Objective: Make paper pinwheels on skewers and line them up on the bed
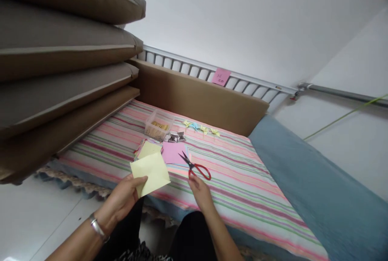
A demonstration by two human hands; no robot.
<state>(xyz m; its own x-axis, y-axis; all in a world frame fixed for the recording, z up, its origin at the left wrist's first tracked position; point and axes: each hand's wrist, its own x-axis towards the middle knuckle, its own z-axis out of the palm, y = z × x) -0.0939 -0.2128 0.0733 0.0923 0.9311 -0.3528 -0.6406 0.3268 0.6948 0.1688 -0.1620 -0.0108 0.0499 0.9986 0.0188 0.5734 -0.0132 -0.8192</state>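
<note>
My left hand (123, 197) pinches a square sheet of pale yellow paper (154, 172) at its lower left edge, thumb on top. The sheet is held above the near edge of a striped cloth (242, 188). In my right hand (200, 192) is one loop of a pair of red-handled scissors (191, 165), whose dark blades are slightly parted and point away to the left. Beyond the scissors lies a pink paper stack (174, 152). Behind the held sheet lies another pile of yellow paper (148, 149).
A clear plastic box (159, 127) with thin yellowish sticks stands farther back, beside small metallic-looking packets (175, 137). Several paper pinwheels (203, 130) lie near the brown board (197, 99). Stacked thick cushions or mattresses (66, 59) rise at left; a blue-grey panel (315, 184) borders the right.
</note>
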